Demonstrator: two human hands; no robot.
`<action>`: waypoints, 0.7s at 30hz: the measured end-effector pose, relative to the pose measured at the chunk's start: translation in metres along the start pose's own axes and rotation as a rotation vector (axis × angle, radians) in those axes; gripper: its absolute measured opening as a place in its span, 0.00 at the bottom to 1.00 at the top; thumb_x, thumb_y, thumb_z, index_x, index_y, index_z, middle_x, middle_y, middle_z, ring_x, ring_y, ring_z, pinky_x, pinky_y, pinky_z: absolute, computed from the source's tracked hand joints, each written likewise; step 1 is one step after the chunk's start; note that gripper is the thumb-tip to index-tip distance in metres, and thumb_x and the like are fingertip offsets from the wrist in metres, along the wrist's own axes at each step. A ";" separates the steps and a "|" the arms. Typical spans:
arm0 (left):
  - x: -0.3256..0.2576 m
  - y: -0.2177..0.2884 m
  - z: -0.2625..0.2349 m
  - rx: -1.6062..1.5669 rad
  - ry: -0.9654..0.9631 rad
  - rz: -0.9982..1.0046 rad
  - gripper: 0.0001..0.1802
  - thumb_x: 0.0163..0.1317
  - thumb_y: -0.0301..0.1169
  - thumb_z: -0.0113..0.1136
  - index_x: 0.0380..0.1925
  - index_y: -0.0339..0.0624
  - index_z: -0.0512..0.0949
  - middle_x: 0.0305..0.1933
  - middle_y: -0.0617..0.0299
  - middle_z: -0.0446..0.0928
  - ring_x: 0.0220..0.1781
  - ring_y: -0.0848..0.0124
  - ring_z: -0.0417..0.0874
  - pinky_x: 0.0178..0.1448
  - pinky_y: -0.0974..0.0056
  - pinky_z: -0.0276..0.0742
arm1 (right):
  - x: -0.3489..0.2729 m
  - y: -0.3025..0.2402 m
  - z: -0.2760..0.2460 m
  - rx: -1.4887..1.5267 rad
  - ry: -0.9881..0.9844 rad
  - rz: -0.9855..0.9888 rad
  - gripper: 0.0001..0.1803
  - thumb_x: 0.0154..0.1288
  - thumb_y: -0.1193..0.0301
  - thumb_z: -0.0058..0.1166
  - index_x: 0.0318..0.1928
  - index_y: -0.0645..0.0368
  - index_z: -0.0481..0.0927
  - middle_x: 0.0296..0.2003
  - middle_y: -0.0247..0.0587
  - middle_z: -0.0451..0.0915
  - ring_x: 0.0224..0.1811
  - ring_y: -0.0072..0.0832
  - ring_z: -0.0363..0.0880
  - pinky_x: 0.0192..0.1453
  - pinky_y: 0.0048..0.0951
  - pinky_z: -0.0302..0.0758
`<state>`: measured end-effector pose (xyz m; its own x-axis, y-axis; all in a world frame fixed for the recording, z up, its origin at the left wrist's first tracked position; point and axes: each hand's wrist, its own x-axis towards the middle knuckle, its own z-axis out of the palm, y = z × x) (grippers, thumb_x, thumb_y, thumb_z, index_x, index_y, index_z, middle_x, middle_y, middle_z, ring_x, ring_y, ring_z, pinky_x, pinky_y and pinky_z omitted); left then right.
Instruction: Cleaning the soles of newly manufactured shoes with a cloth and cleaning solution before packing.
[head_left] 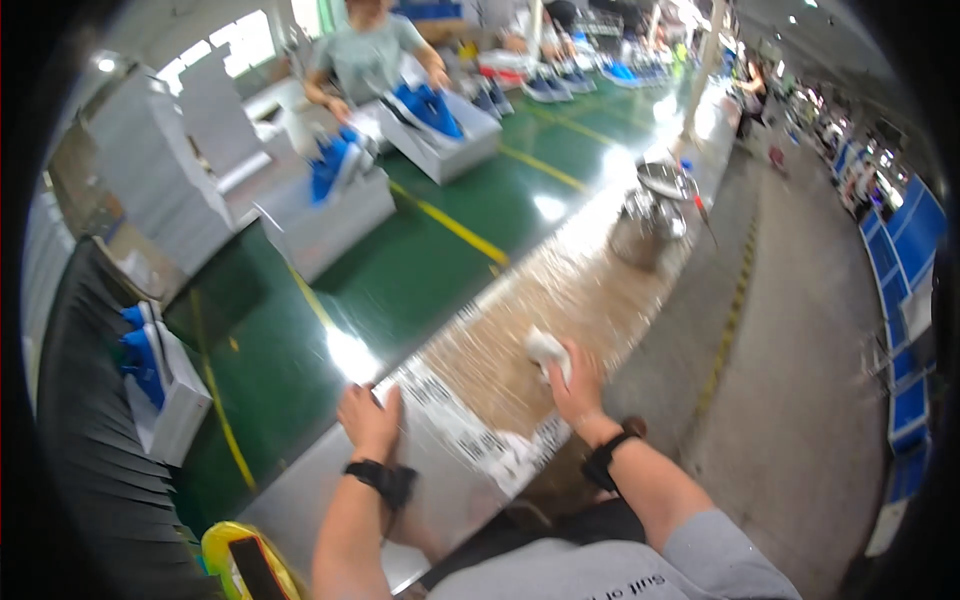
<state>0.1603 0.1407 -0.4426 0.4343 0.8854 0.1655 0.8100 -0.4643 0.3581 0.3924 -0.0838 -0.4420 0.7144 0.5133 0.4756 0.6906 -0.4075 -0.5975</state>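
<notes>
My right hand (580,390) grips a crumpled white cloth (546,348) above the plastic-wrapped brown worktop (500,350). My left hand (370,418) rests at the edge between the worktop and the green conveyor belt (270,350), thumb and fingers apart. It seems to hold nothing, though blur softens the fingertips. Under my left forearm lies a smooth grey metal surface (310,490). Strips of tape with dark print (440,400) cross the worktop between my hands.
Open shoeboxes (345,225) with blue shoes ride the belt, one (180,410) by the dark strip curtain (90,370). Across the belt a person (370,60) handles another box (450,150). A round metal-rimmed item (650,215) stands farther along the worktop. A yellow object (225,550) sits lower left.
</notes>
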 end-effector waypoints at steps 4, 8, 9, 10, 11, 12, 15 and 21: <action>-0.005 -0.012 -0.006 -0.089 0.012 0.005 0.31 0.54 0.54 0.55 0.43 0.36 0.77 0.53 0.45 0.69 0.59 0.52 0.66 0.63 0.51 0.58 | -0.012 -0.010 0.004 0.009 0.019 0.002 0.22 0.59 0.63 0.52 0.54 0.55 0.70 0.47 0.48 0.74 0.51 0.46 0.69 0.56 0.44 0.62; -0.004 -0.017 -0.004 -0.117 0.051 0.015 0.32 0.53 0.55 0.55 0.44 0.36 0.77 0.53 0.44 0.70 0.59 0.51 0.66 0.62 0.51 0.59 | -0.012 -0.011 0.004 0.011 0.032 0.001 0.23 0.59 0.62 0.52 0.54 0.55 0.70 0.46 0.49 0.75 0.50 0.46 0.69 0.56 0.44 0.62; -0.003 -0.015 -0.003 -0.113 0.047 0.009 0.33 0.53 0.56 0.56 0.44 0.35 0.76 0.53 0.43 0.70 0.59 0.50 0.66 0.62 0.51 0.59 | -0.011 -0.010 0.004 0.003 0.052 -0.015 0.22 0.58 0.65 0.52 0.52 0.58 0.70 0.44 0.51 0.75 0.48 0.48 0.70 0.55 0.44 0.62; -0.001 -0.015 -0.002 -0.121 0.058 0.018 0.33 0.53 0.56 0.56 0.44 0.35 0.76 0.53 0.43 0.70 0.59 0.50 0.66 0.62 0.51 0.59 | -0.010 -0.009 0.005 0.002 0.067 -0.022 0.22 0.58 0.65 0.52 0.52 0.58 0.70 0.44 0.51 0.75 0.48 0.48 0.70 0.55 0.44 0.62; 0.000 -0.016 -0.001 -0.121 0.041 0.006 0.33 0.53 0.56 0.56 0.45 0.35 0.77 0.52 0.43 0.70 0.59 0.50 0.66 0.62 0.51 0.59 | -0.009 -0.009 0.007 -0.002 0.050 -0.012 0.22 0.58 0.65 0.52 0.53 0.57 0.70 0.44 0.51 0.75 0.48 0.48 0.70 0.55 0.44 0.62; 0.002 -0.017 -0.001 -0.122 0.019 -0.003 0.33 0.52 0.56 0.56 0.45 0.35 0.77 0.52 0.43 0.70 0.59 0.50 0.67 0.62 0.51 0.60 | -0.009 -0.008 0.008 -0.009 0.034 0.002 0.22 0.58 0.64 0.52 0.53 0.56 0.70 0.44 0.51 0.75 0.48 0.48 0.70 0.55 0.44 0.62; -0.001 -0.016 -0.006 -0.141 0.037 0.001 0.32 0.53 0.54 0.56 0.43 0.33 0.77 0.53 0.42 0.70 0.58 0.50 0.67 0.62 0.51 0.60 | -0.015 -0.004 0.014 -0.061 0.084 -0.015 0.23 0.57 0.63 0.52 0.53 0.54 0.70 0.44 0.50 0.75 0.47 0.48 0.70 0.54 0.44 0.63; 0.007 -0.014 0.001 -0.137 0.064 0.040 0.31 0.53 0.53 0.57 0.42 0.33 0.77 0.51 0.45 0.71 0.57 0.51 0.68 0.62 0.51 0.60 | -0.006 -0.005 0.014 -0.017 0.069 -0.007 0.22 0.59 0.61 0.51 0.53 0.53 0.70 0.45 0.48 0.75 0.48 0.47 0.70 0.54 0.45 0.62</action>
<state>0.1520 0.1531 -0.4470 0.4353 0.8680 0.2391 0.7297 -0.4957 0.4710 0.3830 -0.0747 -0.4514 0.7150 0.4633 0.5236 0.6972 -0.4169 -0.5832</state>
